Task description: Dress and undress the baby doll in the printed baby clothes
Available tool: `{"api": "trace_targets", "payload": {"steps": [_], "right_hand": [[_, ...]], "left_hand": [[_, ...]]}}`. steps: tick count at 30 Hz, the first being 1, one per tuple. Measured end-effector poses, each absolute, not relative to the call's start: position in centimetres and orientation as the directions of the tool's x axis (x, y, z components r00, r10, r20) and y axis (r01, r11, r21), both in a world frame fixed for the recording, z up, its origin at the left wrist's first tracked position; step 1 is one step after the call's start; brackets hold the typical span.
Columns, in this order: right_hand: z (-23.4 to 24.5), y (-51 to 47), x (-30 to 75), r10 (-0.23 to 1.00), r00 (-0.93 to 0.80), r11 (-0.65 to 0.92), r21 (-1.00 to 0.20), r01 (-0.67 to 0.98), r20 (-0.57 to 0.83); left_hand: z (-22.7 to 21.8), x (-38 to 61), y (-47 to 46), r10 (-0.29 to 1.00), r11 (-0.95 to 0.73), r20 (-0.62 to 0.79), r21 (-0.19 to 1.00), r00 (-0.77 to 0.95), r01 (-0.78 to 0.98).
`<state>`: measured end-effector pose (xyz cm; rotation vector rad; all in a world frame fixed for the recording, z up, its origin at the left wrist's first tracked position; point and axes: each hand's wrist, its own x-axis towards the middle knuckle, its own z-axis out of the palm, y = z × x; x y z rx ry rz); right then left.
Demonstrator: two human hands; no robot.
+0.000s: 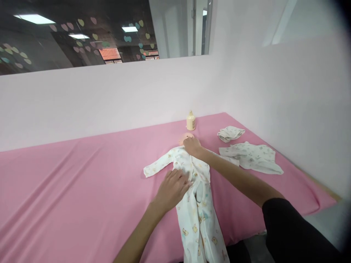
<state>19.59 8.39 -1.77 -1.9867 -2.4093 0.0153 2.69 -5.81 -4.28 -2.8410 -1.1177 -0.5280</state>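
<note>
A baby doll lies on its back on the pink sheet (82, 175), dressed in a white printed sleepsuit (196, 215). Its bare head (184, 138) points toward the wall. My left hand (173, 188) rests flat on the suit's chest and side, fingers spread. At the suit's neckline, just below the doll's head, my right hand (192, 146) pinches the fabric. The suit's front is partly open at the belly. One sleeve (157, 166) stretches out to the left.
A small cream bottle (191, 121) stands near the wall beyond the doll. A balled white cloth (230, 133) and a flat printed baby garment (251, 157) lie to the right. The pink wall runs behind and along the right side.
</note>
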Motion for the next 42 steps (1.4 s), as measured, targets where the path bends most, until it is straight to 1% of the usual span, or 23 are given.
{"api": "trace_targets", "payload": {"steps": [2,3,4,5,7,9,11,14,16,19,21,23,26,28,31,35,37,39,42], "right_hand": [[-1.2,8.6,18.9,0.97,-0.244,0.245,0.026,0.969,-0.013],[-1.0,8.7,18.5,0.966,-0.259,0.26,0.044,0.965,-0.024],[-0.7,8.8,18.1,0.964,-0.264,0.266,0.059,0.962,-0.041],[-0.6,8.9,17.7,0.963,-0.262,0.265,0.07,0.962,-0.06],[-0.3,9.2,17.2,0.966,-0.238,0.246,0.079,0.966,-0.097],[0.0,9.5,17.2,0.969,-0.216,0.224,0.064,0.972,-0.119],[0.2,10.0,17.8,0.971,-0.207,0.211,0.021,0.977,-0.123],[0.3,10.9,19.6,0.974,-0.194,0.186,-0.08,0.979,-0.117],[0.2,11.3,21.0,0.974,-0.185,0.162,-0.168,0.972,-0.129],[-0.4,11.2,23.0,0.961,-0.224,0.154,-0.362,0.919,-0.159],[-1.1,10.7,24.1,0.951,-0.276,0.17,-0.509,0.844,-0.14],[-2.0,9.9,25.0,0.947,-0.311,0.197,-0.622,0.758,-0.079],[-3.5,8.9,25.9,0.947,-0.32,0.243,-0.713,0.658,0.027],[-4.3,8.5,26.0,0.943,-0.322,0.276,-0.737,0.617,0.084],[-4.7,8.3,25.8,0.939,-0.315,0.312,-0.732,0.606,0.14],[-4.8,8.4,25.0,0.949,-0.26,0.307,-0.693,0.652,0.177],[-4.7,8.4,24.9,0.963,-0.196,0.27,-0.682,0.679,0.186],[-4.6,8.1,25.1,0.976,-0.094,0.205,-0.677,0.707,0.198],[-3.8,7.2,25.1,0.97,0.078,0.099,-0.665,0.74,0.231]], "left_hand": [[-3.3,3.8,-4.1,0.753,-0.657,0.261,0.266,0.604,0.705],[-3.1,4.4,-3.1,0.808,-0.589,0.234,0.327,0.541,0.739],[-3.0,5.1,-2.1,0.857,-0.516,0.21,0.358,0.471,0.778],[-3.1,5.7,-1.2,0.896,-0.445,0.177,0.367,0.408,0.817],[-3.6,6.6,0.3,0.937,-0.348,0.111,0.336,0.33,0.875],[-4.1,7.0,1.0,0.946,-0.322,0.073,0.298,0.315,0.899],[-4.2,6.9,1.3,0.943,-0.328,0.056,0.302,0.327,0.895],[-3.7,6.4,1.9,0.939,-0.314,-0.01,0.382,0.344,0.869],[-3.3,6.4,2.8,0.947,-0.283,-0.012,0.449,0.322,0.848],[-3.5,7.1,4.8,0.958,-0.281,0.114,0.536,0.262,0.796],[-3.9,7.7,6.2,0.947,-0.32,0.174,0.564,0.27,0.761],[-4.5,8.2,7.2,0.932,-0.36,0.189,0.562,0.308,0.745],[-5.2,8.4,8.0,0.912,-0.411,0.233,0.551,0.338,0.726],[-5.5,8.3,8.1,0.899,-0.439,0.28,0.56,0.338,0.703],[-5.5,8.0,8.3,0.885,-0.466,0.315,0.595,0.343,0.655],[-5.3,7.3,8.6,0.874,-0.476,0.315,0.708,0.37,0.522],[-5.1,6.7,8.6,0.895,-0.422,0.283,0.785,0.344,0.454],[-4.7,6.1,8.5,0.929,-0.34,0.232,0.841,0.287,0.42],[-4.1,5.5,8.2,0.965,-0.242,0.171,0.875,0.199,0.42]]}}
